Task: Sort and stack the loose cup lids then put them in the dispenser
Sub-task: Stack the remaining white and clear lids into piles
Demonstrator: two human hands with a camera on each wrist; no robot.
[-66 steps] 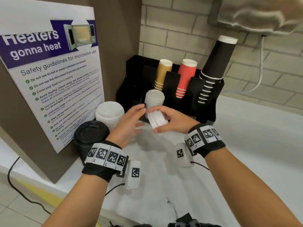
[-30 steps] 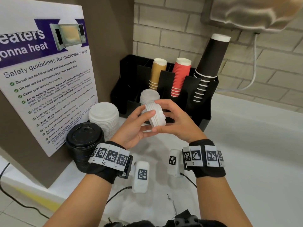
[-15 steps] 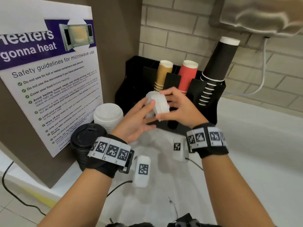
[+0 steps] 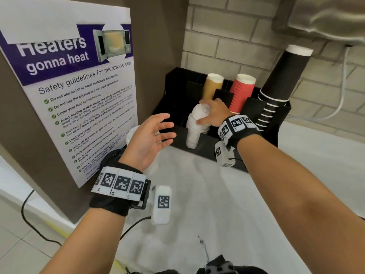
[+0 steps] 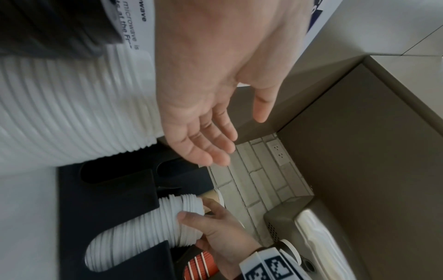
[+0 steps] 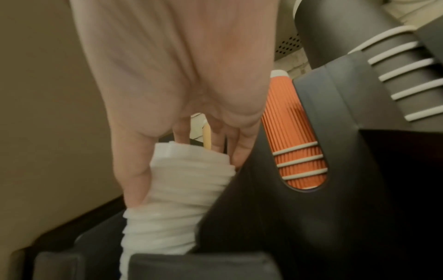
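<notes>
A column of small white lids (image 4: 194, 128) stands tilted in the front left slot of the black dispenser (image 4: 205, 152). My right hand (image 4: 203, 112) grips the top of this column, thumb on its side and fingers over its far edge. The right wrist view shows the fingers (image 6: 239, 151) behind the white lids (image 6: 189, 181). My left hand (image 4: 166, 128) hovers open to the left of the dispenser and holds nothing. In the left wrist view the open palm (image 5: 203, 123) is above the lid column (image 5: 148, 233).
A stack of larger white lids (image 5: 72, 113) and a stack of black lids (image 4: 110, 155) stand left of the dispenser, partly hidden by my left hand. Tan cups (image 4: 212, 86), red cups (image 4: 242, 93) and black cups (image 4: 280, 84) fill the rear slots. A poster-covered panel (image 4: 79, 95) rises at left.
Both hands held the small white lid stack over the counter. The right hand has carried it forward onto the lids in the dispenser slot; the left hand has let go and opened.
</notes>
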